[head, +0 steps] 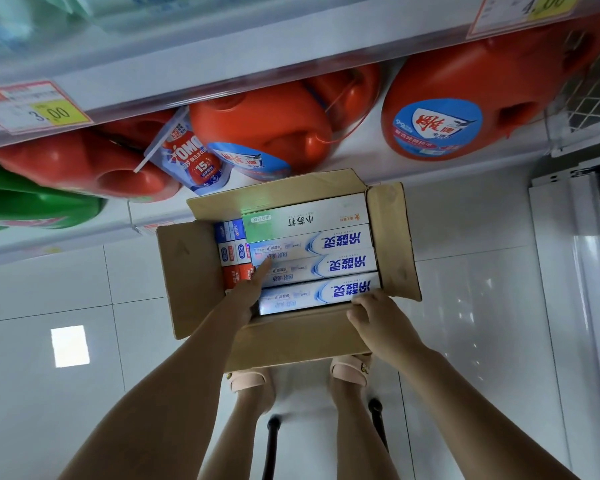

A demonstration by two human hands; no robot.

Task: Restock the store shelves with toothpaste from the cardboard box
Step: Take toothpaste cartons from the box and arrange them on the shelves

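- Head view: cardboard box [201,292], flaps open, on the floor [49,289] before red detergent jugs [440,98].
- Contents: four long toothpaste cartons [312,247] lying flat side by side; small cartons [232,251] stacked at the left end.
- Left hand [248,292]: fingers straight, forefinger touching a middle carton.
- Right hand [374,317]: fingers curled over the right end of the nearest carton [309,296].

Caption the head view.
Left hand and right hand at the ends of the nearest toothpaste carton in the open cardboard box, near red detergent jugs.

Shop aisle, price tags [32,107] on shelf edge, detergent jugs [440,109]
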